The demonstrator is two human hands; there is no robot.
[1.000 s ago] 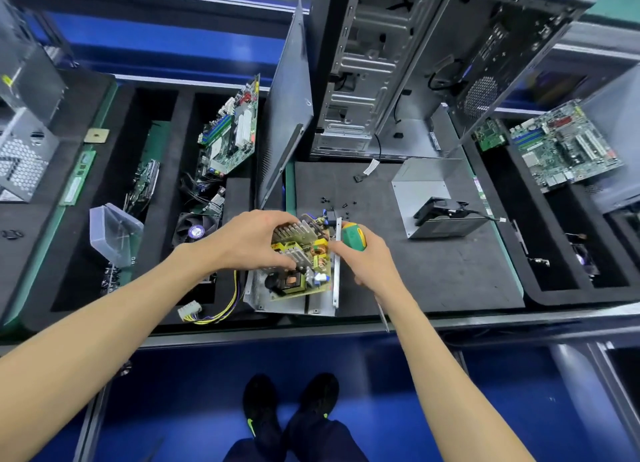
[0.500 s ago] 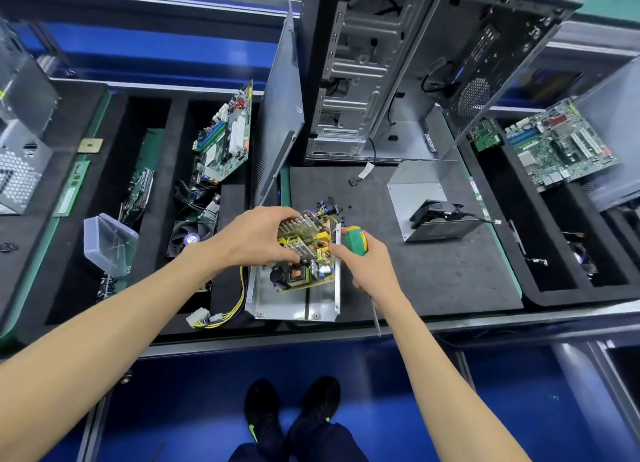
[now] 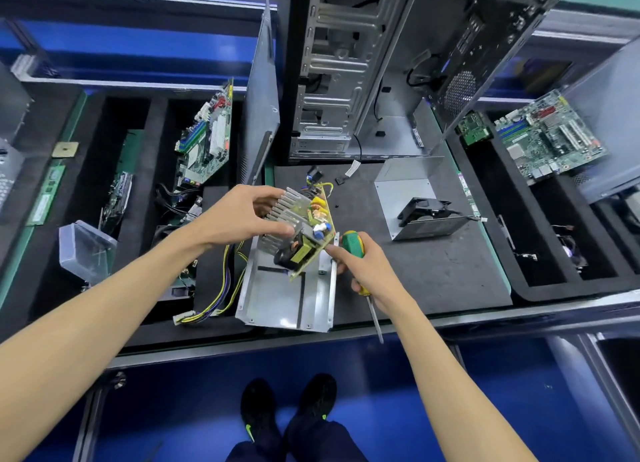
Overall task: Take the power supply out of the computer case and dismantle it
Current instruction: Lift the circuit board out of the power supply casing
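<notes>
My left hand (image 3: 239, 216) grips the power supply's circuit board (image 3: 304, 226) by its finned heat sinks and holds it tilted above the bare metal base tray (image 3: 287, 299). A bundle of yellow and black wires (image 3: 221, 288) trails from the board off to the left. My right hand (image 3: 363, 264) holds a green and yellow screwdriver (image 3: 353, 245) with its shaft pointing down toward me, and its forefinger touches the board's near edge. The power supply's metal cover with the black fan (image 3: 422, 202) lies to the right on the mat. The open computer case (image 3: 381, 63) stands behind.
Loose screws and small connectors (image 3: 337, 181) lie on the black mat near the case. Foam trays on the left hold a motherboard (image 3: 204, 139), cards and a clear plastic box (image 3: 86, 250). Another motherboard (image 3: 550, 136) leans at the right. A grey side panel (image 3: 261, 108) stands left of the case.
My left hand has lifted the circuit board up and away from the base tray, tilting it; before, the board sat inside the tray. My right hand stayed beside it with the screwdriver.
</notes>
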